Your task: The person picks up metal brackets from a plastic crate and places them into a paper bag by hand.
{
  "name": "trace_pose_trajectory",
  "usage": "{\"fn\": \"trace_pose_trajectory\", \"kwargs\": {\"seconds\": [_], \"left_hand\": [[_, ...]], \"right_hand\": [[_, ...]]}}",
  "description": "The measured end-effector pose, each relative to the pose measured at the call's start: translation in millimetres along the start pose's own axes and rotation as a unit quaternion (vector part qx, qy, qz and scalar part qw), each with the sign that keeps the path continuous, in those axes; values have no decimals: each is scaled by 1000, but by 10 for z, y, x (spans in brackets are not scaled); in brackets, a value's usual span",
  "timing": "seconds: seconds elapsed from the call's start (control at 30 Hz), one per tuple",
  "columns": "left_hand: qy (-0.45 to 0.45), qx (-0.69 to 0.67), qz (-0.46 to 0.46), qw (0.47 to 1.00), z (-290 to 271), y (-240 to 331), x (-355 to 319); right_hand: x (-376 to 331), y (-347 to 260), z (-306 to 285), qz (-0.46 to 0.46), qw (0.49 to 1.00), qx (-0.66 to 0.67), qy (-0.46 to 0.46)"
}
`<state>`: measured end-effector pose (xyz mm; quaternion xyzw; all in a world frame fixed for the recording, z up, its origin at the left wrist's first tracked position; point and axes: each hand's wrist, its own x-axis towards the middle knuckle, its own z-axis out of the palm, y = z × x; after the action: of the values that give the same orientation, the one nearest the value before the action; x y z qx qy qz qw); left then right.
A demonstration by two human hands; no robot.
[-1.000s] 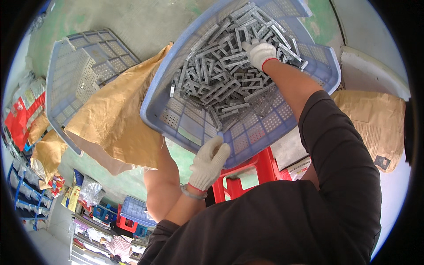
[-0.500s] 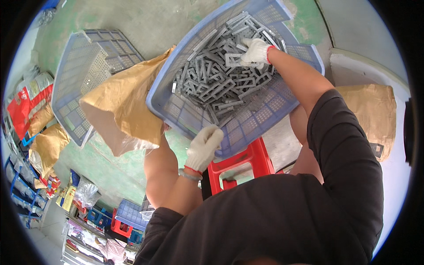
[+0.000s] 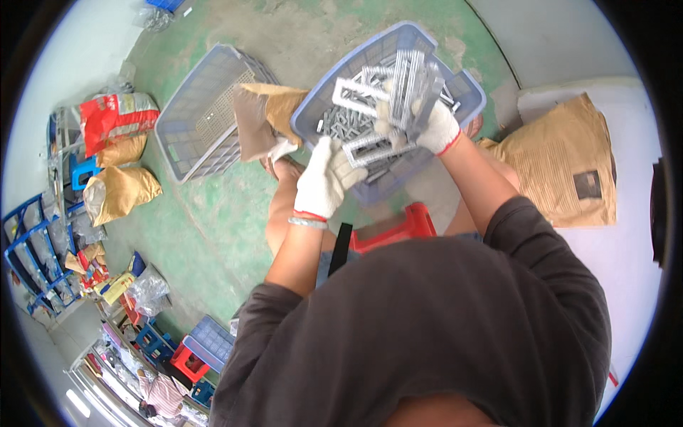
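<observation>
My right hand [image 3: 437, 129], in a white knit glove with a red cuff, grips a cluster of grey rectangular frames [image 3: 407, 82]. They are raised above the blue plastic basket [image 3: 313, 103], pointing different ways. One pale frame [image 3: 356, 97] sticks out to the left of the cluster. A lower frame [image 3: 377, 148] reaches toward my left hand [image 3: 324, 181]. That hand, gloved too, is open at the basket's near left edge, thumb raised and fingers stretched to the right. Whether its fingertips touch the lower frame I cannot tell. Many more grey frames [image 3: 341, 124] lie heaped in the basket.
Left of the basket stand an open brown paper sack [image 3: 256, 132] and another blue-grey basket [image 3: 178, 135]. A red stool [image 3: 409, 224] is just in front of my body. At right leans a large brown paper sack [image 3: 562, 171]. Several bags [image 3: 117, 121] and a blue rack [image 3: 35, 242] line the far left.
My right hand has lifted a cluster of frames from the heap toward me. My left hand has risen and its fingers have spread. The view has shifted, so the basket looks smaller.
</observation>
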<state>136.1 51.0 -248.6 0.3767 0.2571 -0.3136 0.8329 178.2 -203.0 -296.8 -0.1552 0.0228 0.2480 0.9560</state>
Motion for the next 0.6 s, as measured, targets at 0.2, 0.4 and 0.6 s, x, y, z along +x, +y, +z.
{"fn": "trace_pose_trajectory", "kwargs": {"seconds": [0.2,0.4,0.6], "left_hand": [[-155,-73,53,984,723,104,-1063],[-190,24,183,964,1011,187,-1544],[-149,18,188,971,1205,104,-1935]], "right_hand": [[-324,-98,1322,-102,979,-71,-161],[-830,-40,1970,-143,967,-77,-198],[-1206,42,2199,-134,973,-15,-189]]}}
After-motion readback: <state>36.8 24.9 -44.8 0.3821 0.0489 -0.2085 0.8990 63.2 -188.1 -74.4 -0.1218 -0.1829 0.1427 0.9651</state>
